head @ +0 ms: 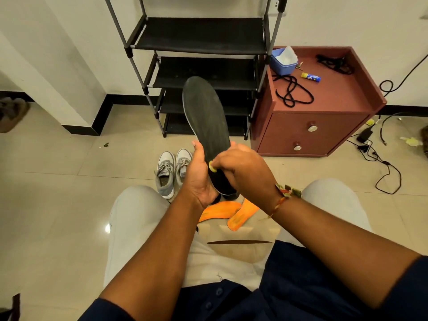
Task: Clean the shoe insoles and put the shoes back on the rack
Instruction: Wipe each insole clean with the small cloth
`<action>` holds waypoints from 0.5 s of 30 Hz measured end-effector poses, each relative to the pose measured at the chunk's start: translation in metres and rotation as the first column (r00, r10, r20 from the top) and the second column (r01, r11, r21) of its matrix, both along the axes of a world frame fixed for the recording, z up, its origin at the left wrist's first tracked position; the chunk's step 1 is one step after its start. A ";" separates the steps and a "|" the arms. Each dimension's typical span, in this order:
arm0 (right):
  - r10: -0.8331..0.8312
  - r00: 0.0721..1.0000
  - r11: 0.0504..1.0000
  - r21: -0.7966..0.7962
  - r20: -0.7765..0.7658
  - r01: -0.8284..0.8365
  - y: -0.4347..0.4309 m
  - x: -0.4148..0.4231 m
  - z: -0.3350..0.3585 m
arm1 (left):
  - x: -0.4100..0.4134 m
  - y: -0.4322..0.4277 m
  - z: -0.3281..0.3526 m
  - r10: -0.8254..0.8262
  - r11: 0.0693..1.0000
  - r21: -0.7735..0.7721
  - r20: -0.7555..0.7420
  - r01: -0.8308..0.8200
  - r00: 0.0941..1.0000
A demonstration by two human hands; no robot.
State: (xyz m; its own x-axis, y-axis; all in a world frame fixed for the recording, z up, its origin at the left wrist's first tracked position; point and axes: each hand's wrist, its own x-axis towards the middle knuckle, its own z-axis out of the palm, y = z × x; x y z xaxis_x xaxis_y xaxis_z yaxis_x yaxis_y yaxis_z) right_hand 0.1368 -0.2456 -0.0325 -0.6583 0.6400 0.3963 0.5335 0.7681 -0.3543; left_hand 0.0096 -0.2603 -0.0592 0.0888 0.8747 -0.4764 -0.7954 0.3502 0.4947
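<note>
A long dark grey insole [205,117] stands upright in front of me, toe end up. My left hand [199,177] grips its heel end from the left, thumb along the edge. My right hand [240,169] pinches a small yellow item [212,166], mostly hidden by the fingers, against the insole's lower surface. Two orange insoles [222,210] lie on the floor between my knees. A pair of grey sneakers [172,170] stands on the tiles just left of my hands. The black shoe rack [201,35] stands against the wall behind, its visible shelves bare.
A reddish-brown cabinet [319,117] stands right of the rack, with a blue tub [282,62], a black cord and a yellow-blue tube on top. Cables and a charger [379,154] trail over the floor at right. A brown item [11,114] lies at the far left.
</note>
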 end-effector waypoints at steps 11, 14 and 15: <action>-0.211 0.976 0.973 0.082 -0.047 0.214 0.061 -0.021 0.026 | 0.002 -0.002 0.001 -0.047 0.998 0.033 0.013 0.047 0.999; -0.147 0.987 0.988 0.031 -0.061 0.149 0.043 -0.020 0.021 | -0.002 -0.001 -0.001 -0.010 0.999 0.033 0.014 0.009 1.000; -0.121 0.991 0.993 0.001 -0.052 0.122 0.034 -0.019 0.017 | -0.004 -0.001 -0.001 -0.006 0.999 0.034 0.009 0.006 1.000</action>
